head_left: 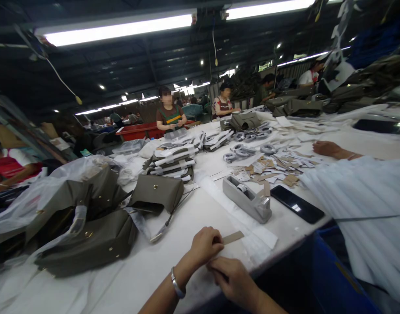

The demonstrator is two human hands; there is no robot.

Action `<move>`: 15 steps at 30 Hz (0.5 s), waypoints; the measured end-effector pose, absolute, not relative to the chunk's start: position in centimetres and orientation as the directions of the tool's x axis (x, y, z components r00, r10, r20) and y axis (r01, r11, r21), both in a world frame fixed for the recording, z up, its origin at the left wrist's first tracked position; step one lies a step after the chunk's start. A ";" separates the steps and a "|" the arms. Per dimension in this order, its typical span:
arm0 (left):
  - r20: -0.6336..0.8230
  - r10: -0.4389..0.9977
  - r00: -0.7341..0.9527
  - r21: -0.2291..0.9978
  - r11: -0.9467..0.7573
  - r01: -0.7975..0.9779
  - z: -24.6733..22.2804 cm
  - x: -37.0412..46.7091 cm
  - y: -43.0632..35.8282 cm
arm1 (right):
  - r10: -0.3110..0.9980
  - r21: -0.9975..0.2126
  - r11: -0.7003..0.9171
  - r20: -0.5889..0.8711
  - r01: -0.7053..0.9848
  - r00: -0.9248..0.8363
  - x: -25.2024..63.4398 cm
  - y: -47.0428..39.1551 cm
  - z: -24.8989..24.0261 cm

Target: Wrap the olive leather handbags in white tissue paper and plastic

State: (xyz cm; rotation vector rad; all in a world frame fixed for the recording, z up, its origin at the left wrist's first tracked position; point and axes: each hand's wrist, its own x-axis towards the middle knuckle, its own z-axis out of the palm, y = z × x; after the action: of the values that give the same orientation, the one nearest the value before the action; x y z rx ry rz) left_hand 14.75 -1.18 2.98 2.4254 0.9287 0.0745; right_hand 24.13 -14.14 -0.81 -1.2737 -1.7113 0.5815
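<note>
My left hand (205, 247), with a silver bangle at its wrist, is closed at the front edge of the white table (174, 257). From its fingers a flat grey-brown strip (234, 237) sticks out to the right. Just below, my right hand (234, 279) is closed too, its fingertips close to the left hand. What it pinches is hidden. Beyond them stands a grey tape dispenser (247, 198). A dark olive handbag (157, 192) lies to the left, its strap trailing towards my hands, and a bigger olive bag (89, 244) sits nearer.
A black phone (297, 204) lies right of the dispenser. Behind are scattered paper tags (278, 168), grey tape rolls (241, 152) and stacked wrapped straps (174, 159). White foam sheets (373, 209) hang over the right edge. Another person's hand (329, 149) rests at the right; co-workers sit farther back.
</note>
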 end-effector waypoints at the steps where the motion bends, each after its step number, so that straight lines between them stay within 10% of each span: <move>1: -0.131 0.633 0.763 0.510 -0.617 0.599 3.0 14.8 -1.2 | 0.921 -0.784 0.362 0.384 0.505 -0.065 24.1 -14.2 -0.8; 15: 0.003 0.794 0.608 0.892 -0.277 0.358 2.6 14.0 1.5 | 0.863 -0.694 0.487 0.478 0.530 -0.167 24.7 -13.1 -3.8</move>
State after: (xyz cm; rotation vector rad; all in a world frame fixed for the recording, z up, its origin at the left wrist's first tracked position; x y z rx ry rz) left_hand 14.04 1.52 2.60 1.8748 0.9231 0.5702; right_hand 24.72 -13.13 -3.84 -1.1666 -1.8371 0.4670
